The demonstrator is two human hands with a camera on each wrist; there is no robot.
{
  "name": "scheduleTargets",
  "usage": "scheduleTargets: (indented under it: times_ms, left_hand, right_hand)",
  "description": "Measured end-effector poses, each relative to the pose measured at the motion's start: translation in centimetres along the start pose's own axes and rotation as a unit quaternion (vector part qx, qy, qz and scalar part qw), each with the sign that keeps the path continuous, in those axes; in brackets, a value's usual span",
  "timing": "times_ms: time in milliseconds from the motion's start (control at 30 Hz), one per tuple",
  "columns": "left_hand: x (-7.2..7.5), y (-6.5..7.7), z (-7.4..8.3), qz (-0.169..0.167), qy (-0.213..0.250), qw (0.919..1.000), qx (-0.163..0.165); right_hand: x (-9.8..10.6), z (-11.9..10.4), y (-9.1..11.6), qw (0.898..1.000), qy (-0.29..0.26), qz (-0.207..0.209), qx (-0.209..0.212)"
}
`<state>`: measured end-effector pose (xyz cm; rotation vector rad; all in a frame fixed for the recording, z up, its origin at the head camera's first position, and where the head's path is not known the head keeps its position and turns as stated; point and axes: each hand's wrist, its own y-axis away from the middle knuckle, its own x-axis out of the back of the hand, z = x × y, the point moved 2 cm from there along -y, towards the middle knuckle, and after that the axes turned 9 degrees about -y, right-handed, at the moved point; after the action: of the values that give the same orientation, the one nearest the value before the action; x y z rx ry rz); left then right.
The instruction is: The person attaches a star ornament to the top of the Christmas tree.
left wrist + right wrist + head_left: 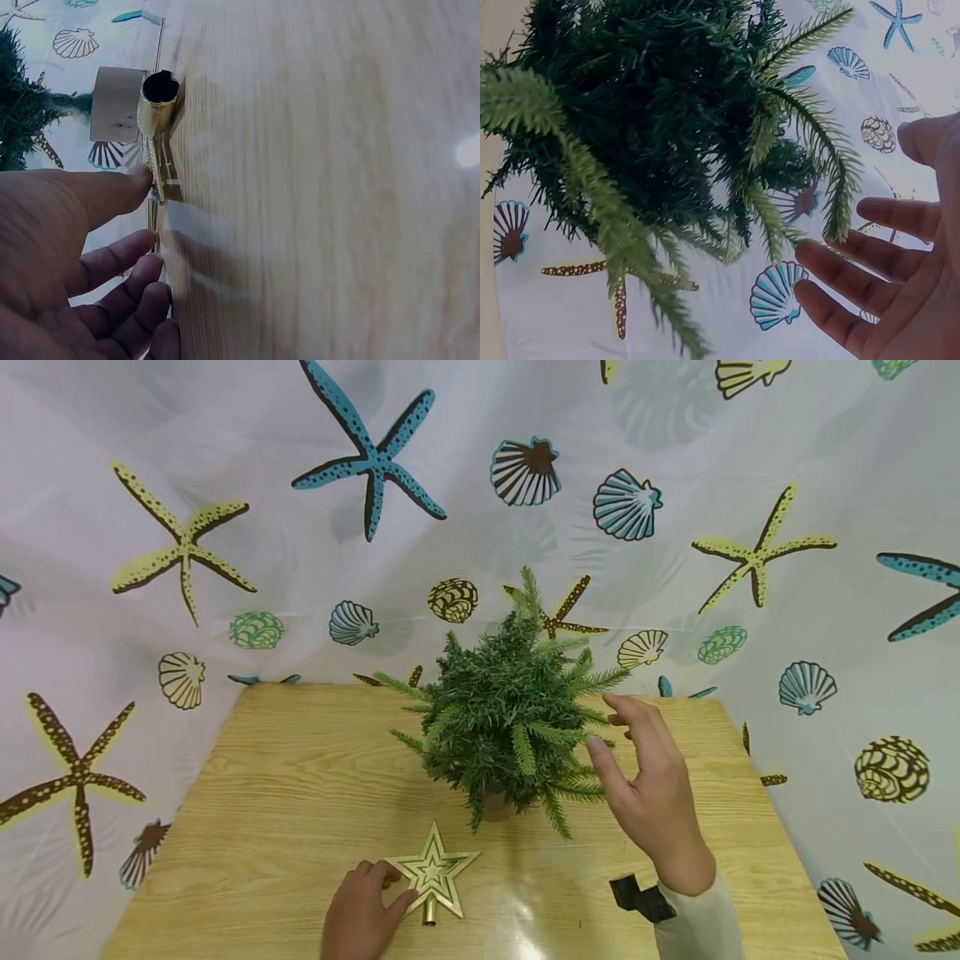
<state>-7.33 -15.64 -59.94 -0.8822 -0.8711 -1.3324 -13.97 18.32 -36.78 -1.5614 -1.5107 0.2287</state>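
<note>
A gold star tree topper (433, 870) with a short hollow socket (160, 90) lies flat on the table. My left hand (363, 910) is at its left side, thumb and fingertips bent about one arm of the star. In the left wrist view the thumb (112, 195) touches the star's edge. Behind it stands a small artificial Christmas tree (510, 710) with green branches and a pale round base (116, 105). On the tree's right, my right hand (652, 785) is held up with spread, slightly bent fingers (862, 277) close to the branch tips, holding nothing.
The wooden table (300, 760) ends at a white curtain (465, 410) printed with starfish and shells, which hangs behind it and along both sides. A black piece (641, 897) sits at the right wrist, by the sleeve (701, 922).
</note>
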Motion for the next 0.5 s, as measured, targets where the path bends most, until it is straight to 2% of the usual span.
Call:
scheduleTargets:
  times_ms: [233,400,500]
  left_hand:
    - [0.2,-0.1,-0.2,-0.039,0.019,0.9988,0.022]
    - [0.6,-0.3,0.0,-0.081,0.015,0.9961,0.033]
    - [0.7,-0.3,0.1,-0.090,0.008,0.9954,0.033]
  right_hand:
    - [-0.5,-0.2,-1.3,1.000,-0.003,-0.011,-0.002]
    - [-1.0,-0.4,-2.1,1.000,-0.008,-0.021,-0.008]
    - [-1.2,-0.4,-2.7,1.000,-0.015,-0.021,-0.001]
